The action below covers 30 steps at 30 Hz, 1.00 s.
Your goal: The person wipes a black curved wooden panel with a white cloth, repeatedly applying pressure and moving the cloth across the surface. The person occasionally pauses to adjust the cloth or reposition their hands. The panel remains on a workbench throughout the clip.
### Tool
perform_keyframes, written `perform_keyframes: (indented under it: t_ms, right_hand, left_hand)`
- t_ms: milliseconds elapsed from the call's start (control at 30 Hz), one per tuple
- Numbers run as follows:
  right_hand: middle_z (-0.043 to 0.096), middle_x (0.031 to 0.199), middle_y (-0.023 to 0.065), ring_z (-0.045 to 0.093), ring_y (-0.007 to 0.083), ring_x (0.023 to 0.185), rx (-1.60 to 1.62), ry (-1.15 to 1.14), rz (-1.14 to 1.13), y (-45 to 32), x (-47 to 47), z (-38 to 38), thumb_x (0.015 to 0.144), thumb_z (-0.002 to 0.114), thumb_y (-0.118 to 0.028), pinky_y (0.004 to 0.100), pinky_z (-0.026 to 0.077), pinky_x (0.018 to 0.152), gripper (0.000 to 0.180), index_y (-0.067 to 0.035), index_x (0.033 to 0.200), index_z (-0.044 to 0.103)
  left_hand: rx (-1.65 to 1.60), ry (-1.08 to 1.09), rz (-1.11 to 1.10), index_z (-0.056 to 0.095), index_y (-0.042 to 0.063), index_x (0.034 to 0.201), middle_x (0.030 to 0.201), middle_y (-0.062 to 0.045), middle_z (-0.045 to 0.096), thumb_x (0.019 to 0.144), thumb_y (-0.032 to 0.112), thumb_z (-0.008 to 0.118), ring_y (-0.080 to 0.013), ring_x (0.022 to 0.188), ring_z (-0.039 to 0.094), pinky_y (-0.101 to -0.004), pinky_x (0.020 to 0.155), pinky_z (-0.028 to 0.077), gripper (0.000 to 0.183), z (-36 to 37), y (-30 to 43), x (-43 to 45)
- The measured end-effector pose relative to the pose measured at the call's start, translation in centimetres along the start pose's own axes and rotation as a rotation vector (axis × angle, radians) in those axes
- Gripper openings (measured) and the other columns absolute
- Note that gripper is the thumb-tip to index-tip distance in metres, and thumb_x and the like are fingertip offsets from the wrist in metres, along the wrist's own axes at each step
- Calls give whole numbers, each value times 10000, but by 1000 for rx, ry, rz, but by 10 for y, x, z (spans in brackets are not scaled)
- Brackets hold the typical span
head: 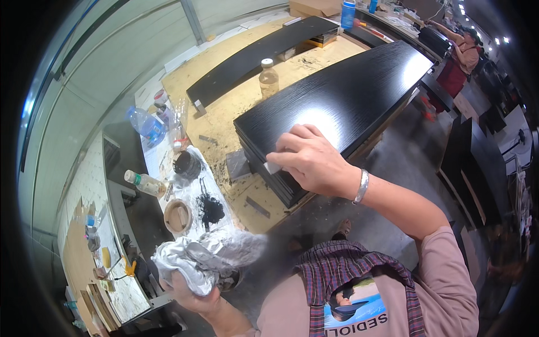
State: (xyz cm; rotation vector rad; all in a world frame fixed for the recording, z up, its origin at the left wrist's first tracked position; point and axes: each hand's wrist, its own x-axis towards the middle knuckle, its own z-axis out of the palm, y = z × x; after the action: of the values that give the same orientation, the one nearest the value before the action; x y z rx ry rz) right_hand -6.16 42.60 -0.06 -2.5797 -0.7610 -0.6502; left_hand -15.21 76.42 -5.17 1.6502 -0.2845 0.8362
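My right hand pinches a small whitish block at the near corner of a stack of black wood-grain panels. The block rests against the edge, and my fingers partly hide it. My left hand grips a bunched white cloth, held low at the left, in front of the bench. Near it, black paste is smeared over a white covering. A dark-stained open can and a round brown container stand beside the smear. A grey block touches the stack's end.
A curved black panel lies propped at the back of the bench. A capped bottle stands between panels. Clear plastic bottles sit at left. A scraper blade lies near the front edge. Another person works at far right.
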Motion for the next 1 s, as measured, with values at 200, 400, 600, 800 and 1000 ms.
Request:
perform_keyframes:
  t_ms: [200, 400, 600, 800, 1000]
  right_hand:
    - [635, 993, 29, 585, 242, 1037, 33, -332, -115, 4, -17, -33, 695, 720, 1, 403, 435, 999, 342, -106, 1014, 777]
    - [602, 945, 24, 570, 237, 987, 58, -203, -139, 9, -30, -43, 662, 735, -21, 386, 455, 949, 330, -130, 972, 762]
    - [632, 973, 45, 587, 244, 962, 39, -250, -125, 2, -32, -37, 674, 739, 21, 394, 448, 939, 367, -101, 1020, 758]
    - [707, 992, 58, 653, 204, 941, 582, 14, 361, 25, -71, -83, 758, 738, 35, 347, 517, 851, 348, -45, 1096, 745]
    - [700, 1163, 137, 666, 200, 1122, 1422, 392, 581, 29, -87, -73, 882, 762, -61, 339, 533, 1004, 395, -5, 1247, 622]
  left_hand:
    - [148, 33, 35, 585, -25, 1333, 1388, -251, 498, 951, 242, 630, -414, 1259, 574, -523, 1066, 484, 469, 5, 6, -18]
    - [-45, 54, -196, 610, 7, 1326, 1397, -283, 452, 956, 201, 584, -466, 1254, 571, -553, 1058, 483, 419, 6, 2, -25]
    - [-422, 12, -448, 556, -130, 1281, 1193, -197, 640, 930, 218, 660, -255, 1101, 639, -392, 977, 514, 505, 37, 27, -4]
    - [-468, -62, -443, 641, -122, 1218, 1080, -169, 700, 876, 226, 749, -203, 979, 671, -315, 893, 514, 500, 76, 52, 17]
    - [-464, -449, -278, 697, -26, 1231, 1044, -79, 748, 933, 129, 725, -111, 886, 679, -269, 835, 525, 337, 166, 69, 76]
